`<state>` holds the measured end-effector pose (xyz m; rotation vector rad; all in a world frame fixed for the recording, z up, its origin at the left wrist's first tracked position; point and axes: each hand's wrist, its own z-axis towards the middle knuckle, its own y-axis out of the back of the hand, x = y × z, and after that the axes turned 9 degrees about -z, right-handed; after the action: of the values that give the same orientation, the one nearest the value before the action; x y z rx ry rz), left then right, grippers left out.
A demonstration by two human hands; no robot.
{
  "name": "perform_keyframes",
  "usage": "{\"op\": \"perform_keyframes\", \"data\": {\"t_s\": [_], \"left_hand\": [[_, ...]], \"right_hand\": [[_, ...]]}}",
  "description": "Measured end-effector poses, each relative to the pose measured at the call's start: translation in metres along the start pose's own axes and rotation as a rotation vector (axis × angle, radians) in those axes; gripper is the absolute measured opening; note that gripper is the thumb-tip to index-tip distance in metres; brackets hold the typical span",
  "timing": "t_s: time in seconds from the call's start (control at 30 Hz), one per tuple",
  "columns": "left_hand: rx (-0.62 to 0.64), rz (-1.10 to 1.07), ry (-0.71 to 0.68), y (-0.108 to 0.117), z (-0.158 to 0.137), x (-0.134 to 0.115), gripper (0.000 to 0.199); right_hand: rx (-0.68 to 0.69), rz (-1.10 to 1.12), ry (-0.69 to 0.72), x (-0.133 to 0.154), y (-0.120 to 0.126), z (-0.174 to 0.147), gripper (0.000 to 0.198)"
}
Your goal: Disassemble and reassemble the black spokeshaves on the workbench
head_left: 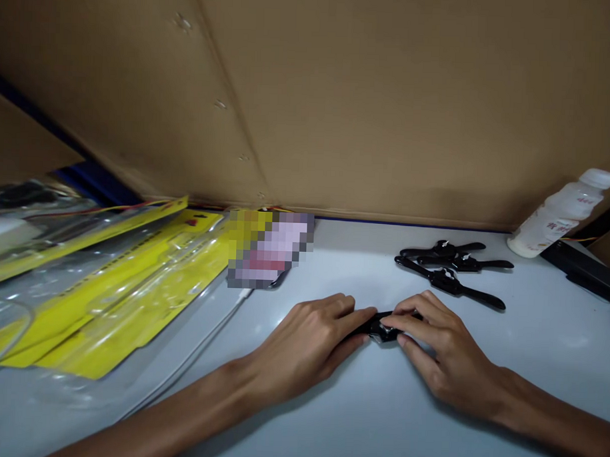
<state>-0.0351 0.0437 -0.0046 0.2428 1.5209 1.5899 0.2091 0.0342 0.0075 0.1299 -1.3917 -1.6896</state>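
The left hand (314, 339) grips one end of a black tool (381, 330), its fingers over the handle; the right hand (443, 347) pinches the middle and other end. The tool lies low over the worktop (358, 417), between the two hands; whether it touches is unclear. Three similar tools (446, 282) lie beyond the right hand, near a bottle (560, 217). Yellow packs (147, 299) lie at left.

A brown cardboard wall (389, 98) backs the pale tabletop (378, 418).
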Motion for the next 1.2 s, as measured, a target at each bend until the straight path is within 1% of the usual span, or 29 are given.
{"op": "perform_keyframes", "data": {"t_s": [0.13,0.23,0.33,0.43,0.5,0.63,0.7,0.8,0.87,0.97,1.03,1.1,1.2], "left_hand": [[-0.014,-0.003,-0.02,0.001,-0.0003,-0.0008,0.027],[-0.026,0.01,-0.035,0.0009,-0.0006,-0.0007,0.029],[-0.024,0.018,-0.024,0.0004,-0.0007,-0.0003,0.03],[-0.02,0.02,-0.025,0.0002,-0.0008,-0.0001,0.03],[-0.028,0.025,-0.035,0.0004,-0.0007,-0.0004,0.03],[-0.042,0.014,-0.043,0.0011,0.0001,-0.0021,0.031],[-0.043,0.004,-0.039,0.0012,0.0004,-0.0027,0.031],[-0.033,-0.002,-0.023,0.0006,0.0003,-0.0021,0.032],[-0.032,-0.002,-0.024,0.0003,0.0,-0.0012,0.032],[-0.035,-0.003,-0.024,0.0004,-0.0003,-0.0007,0.031],[-0.03,-0.003,-0.014,0.0009,-0.0002,-0.0011,0.031],[-0.023,0.003,-0.011,0.0013,0.0,-0.0015,0.031],[-0.017,0.014,-0.019,0.0013,-0.0001,-0.0016,0.031]], "right_hand": [[-0.017,0.038,0.001,-0.0023,0.0022,0.0014,0.031],[-0.046,0.023,-0.001,-0.0053,0.0015,0.001,0.026],[-0.012,-0.025,-0.008,-0.0061,0.0001,-0.0006,0.024],[0.049,-0.051,0.022,-0.0056,-0.0001,-0.0019,0.037],[0.056,-0.028,0.041,-0.0058,0.0006,-0.0019,0.042],[-0.007,0.009,0.0,-0.0069,0.0011,-0.0008,0.028],[-0.002,-0.015,-0.018,-0.0066,0.0005,-0.0009,0.026],[0.054,-0.031,0.007,-0.0052,-0.0004,-0.0019,0.037],[0.061,-0.014,0.034,-0.0047,-0.0006,-0.0028,0.041],[0.025,0.007,-0.005,-0.0052,-0.0011,-0.0035,0.03],[0.023,-0.003,-0.044,-0.0055,-0.0014,-0.0036,0.027],[0.051,-0.025,-0.035,-0.0052,-0.0014,-0.0036,0.034],[0.081,-0.025,0.018,-0.0043,-0.0003,-0.0033,0.046]]}}
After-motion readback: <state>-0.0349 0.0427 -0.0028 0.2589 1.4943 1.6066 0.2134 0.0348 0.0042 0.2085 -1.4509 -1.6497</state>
